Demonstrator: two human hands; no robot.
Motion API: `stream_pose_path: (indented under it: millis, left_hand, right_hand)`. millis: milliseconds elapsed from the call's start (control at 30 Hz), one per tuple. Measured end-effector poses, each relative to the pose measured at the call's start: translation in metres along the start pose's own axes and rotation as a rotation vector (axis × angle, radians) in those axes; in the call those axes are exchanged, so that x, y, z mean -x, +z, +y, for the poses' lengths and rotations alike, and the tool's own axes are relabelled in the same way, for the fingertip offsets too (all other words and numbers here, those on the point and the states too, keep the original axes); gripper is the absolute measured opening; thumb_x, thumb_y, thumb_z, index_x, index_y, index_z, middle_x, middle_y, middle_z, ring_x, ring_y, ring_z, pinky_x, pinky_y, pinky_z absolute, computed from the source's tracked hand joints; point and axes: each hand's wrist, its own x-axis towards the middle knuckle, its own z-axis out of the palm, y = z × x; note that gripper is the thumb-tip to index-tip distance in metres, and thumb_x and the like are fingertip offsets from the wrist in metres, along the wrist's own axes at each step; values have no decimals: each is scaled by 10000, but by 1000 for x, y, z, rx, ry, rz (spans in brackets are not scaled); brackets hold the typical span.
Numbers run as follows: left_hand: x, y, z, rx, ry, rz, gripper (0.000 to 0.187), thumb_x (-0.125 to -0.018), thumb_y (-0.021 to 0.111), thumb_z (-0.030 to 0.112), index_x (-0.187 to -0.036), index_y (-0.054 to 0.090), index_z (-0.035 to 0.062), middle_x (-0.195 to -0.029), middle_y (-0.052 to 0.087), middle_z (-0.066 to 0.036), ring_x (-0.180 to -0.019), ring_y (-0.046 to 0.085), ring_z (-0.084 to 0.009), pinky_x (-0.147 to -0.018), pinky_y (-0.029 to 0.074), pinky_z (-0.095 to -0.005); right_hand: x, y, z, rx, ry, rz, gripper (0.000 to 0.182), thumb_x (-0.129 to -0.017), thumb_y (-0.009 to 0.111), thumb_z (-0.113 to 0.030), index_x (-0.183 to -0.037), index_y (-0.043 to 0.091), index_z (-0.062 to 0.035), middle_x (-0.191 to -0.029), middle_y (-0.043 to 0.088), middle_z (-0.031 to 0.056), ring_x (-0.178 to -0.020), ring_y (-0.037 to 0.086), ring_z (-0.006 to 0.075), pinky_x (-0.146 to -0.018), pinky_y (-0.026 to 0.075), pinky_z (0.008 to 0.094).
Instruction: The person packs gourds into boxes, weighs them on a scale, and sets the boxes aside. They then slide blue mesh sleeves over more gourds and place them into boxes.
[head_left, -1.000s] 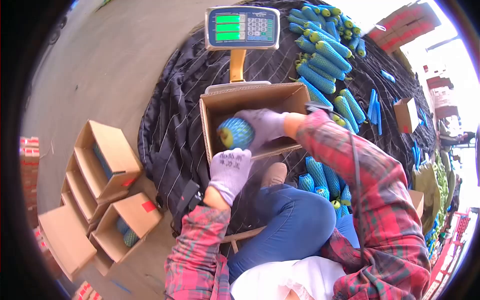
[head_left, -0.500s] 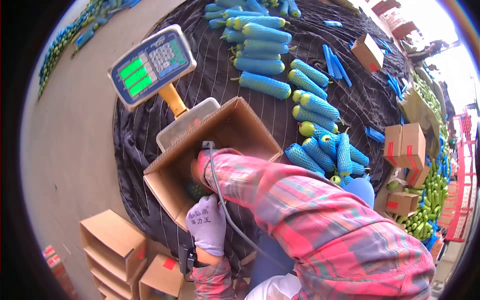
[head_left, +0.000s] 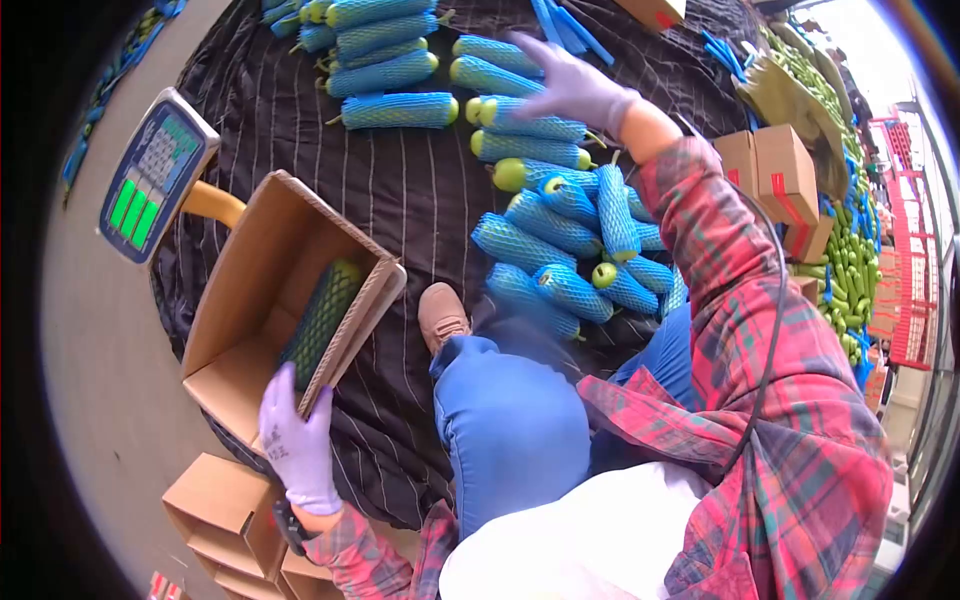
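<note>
An open cardboard box rests tilted on the scale, with one long green gourd in a mesh sleeve lying inside along its right wall. My left hand, in a pale purple glove, grips the box's near edge, fingers inside by the gourd's lower end and thumb outside the wall. My right hand, gloved alike, is stretched out with fingers spread above a row of gourds in blue mesh sleeves. Nothing shows in its grasp. A heap of sleeved gourds lies just below it, near my knees.
The scale's display with lit green panels stands left of the box. More sleeved gourds lie on the black striped cloth. Empty cartons are stacked at lower left, and closed boxes stand at right. My shoe is beside the box.
My right hand has come out of the box and swung up and right over the gourds. My left hand stays at the box edge. The view has shifted, and the gourd in the box now shows.
</note>
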Motion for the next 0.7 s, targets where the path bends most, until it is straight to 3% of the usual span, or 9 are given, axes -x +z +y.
stream_pose_path:
  millis: [100, 233, 300, 333, 433, 467, 567, 633, 700]
  left_hand:
    - [8, -15, 30, -73, 18, 116, 605, -833, 735, 153, -1374, 509, 6, -1407, 507, -197, -1301, 471, -374, -1092, 358, -453]
    - [21, -7, 77, 141, 157, 282, 501, -855, 668, 23, -1338, 542, -27, -1386, 519, -238, -1268, 513, -399, -1067, 396, -459]
    - [21, 10, 106, 314, 244, 114, 503, -819, 696, 31, -1302, 570, -30, -1367, 535, -234, -1258, 517, -400, -1065, 397, -461]
    - [17, 19, 118, 298, 275, 10, 510, -783, 731, 52, -1267, 594, -29, -1347, 552, -222, -1245, 524, -391, -1064, 398, -460]
    - [4, 42, 144, 280, 383, -117, 504, -764, 754, 55, -1243, 612, -10, -1323, 578, -185, -1207, 538, -383, -1037, 417, -454]
    - [4, 46, 148, 307, 409, -112, 502, -763, 757, 58, -1240, 615, -7, -1314, 585, -182, -1203, 540, -381, -1033, 418, -454]
    - [9, 45, 156, 411, 404, -59, 475, -776, 736, 32, -1235, 621, -10, -1274, 612, -178, -1183, 571, -351, -1023, 438, -430]
    - [16, 43, 154, 555, 322, -30, 462, -785, 721, 12, -1235, 623, -18, -1262, 620, -181, -1174, 587, -332, -1018, 448, -410]
    - [22, 39, 151, 718, 239, -2, 463, -796, 706, -11, -1248, 611, -43, -1265, 621, -188, -1189, 591, -307, -1014, 459, -382]
  right_hand:
    - [86, 63, 98, 142, 292, -236, 1161, -587, 866, -407, -1516, 277, -38, -1437, 400, 324, -1339, 417, 451, -1130, 362, 452]
    - [140, 160, 145, 68, 277, -213, 1114, -597, 865, -340, -1512, 285, -75, -1494, 328, 301, -1402, 333, 452, -1148, 349, 446]
    - [128, 166, 115, 244, 443, -381, 993, -648, 827, -284, -1494, 328, -142, -1492, 352, 266, -1397, 352, 424, -1122, 389, 442]
    - [124, 180, 123, 269, 467, -270, 838, -682, 782, -220, -1430, 405, -190, -1416, 431, 240, -1298, 472, 413, -1061, 449, 444]
    - [110, 172, 142, 155, 448, -381, 735, -693, 769, -205, -1358, 459, -166, -1290, 508, 232, -1161, 568, 416, -1012, 476, 460]
    - [118, 172, 149, 187, 343, -290, 697, -696, 767, -236, -1329, 486, -161, -1195, 551, 209, -1073, 609, 414, -968, 496, 458]
    - [138, 133, 158, 133, 326, 57, 700, -698, 773, -287, -1325, 500, -137, -1216, 554, 208, -1104, 601, 399, -955, 507, 441]
    - [154, 69, 138, 100, 460, 282, 754, -674, 792, -365, -1313, 506, -84, -1188, 584, 220, -1101, 611, 389, -942, 517, 417]
    - [162, 15, 147, -290, 481, 421, 730, -720, 825, -311, -1309, 500, -27, -1135, 635, 198, -1037, 658, 317, -925, 532, 384]
